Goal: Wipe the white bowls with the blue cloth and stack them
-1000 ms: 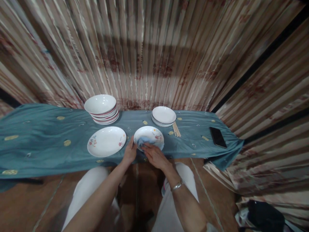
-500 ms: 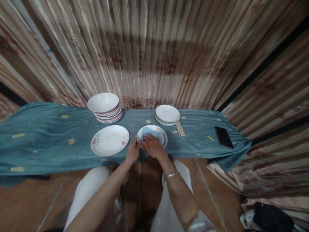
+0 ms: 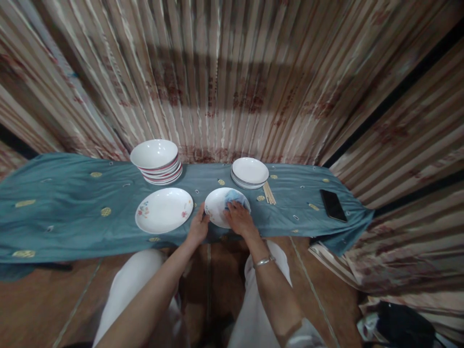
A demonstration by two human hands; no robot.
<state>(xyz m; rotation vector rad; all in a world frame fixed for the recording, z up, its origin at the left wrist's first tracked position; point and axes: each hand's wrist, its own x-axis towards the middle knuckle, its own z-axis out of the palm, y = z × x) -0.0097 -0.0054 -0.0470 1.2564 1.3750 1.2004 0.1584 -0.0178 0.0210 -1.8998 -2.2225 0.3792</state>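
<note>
A white plate with small flowers [image 3: 216,205] is in front of me near the table's front edge. My left hand [image 3: 199,226] grips its left rim, with the thumb on the edge. On the plate's right side my right hand [image 3: 239,218] presses a light blue cloth [image 3: 235,196] against the surface, fingers bent over it. Left of this plate lies a larger oval white plate [image 3: 165,210] with flowers near its rim; neither hand touches it.
A stack of white bowls with red rims [image 3: 155,157] stands at the back left. Farther right are a stack of dark-rimmed plates [image 3: 250,171], several wooden chopsticks [image 3: 269,193] and a black phone [image 3: 332,205]. A teal patterned cloth [image 3: 79,203] covers the narrow table before a curtain [image 3: 217,82].
My right hand has slid the blue cloth from the plate's middle and left toward its right side, baring the left part. My left hand keeps its hold on the rim.
</note>
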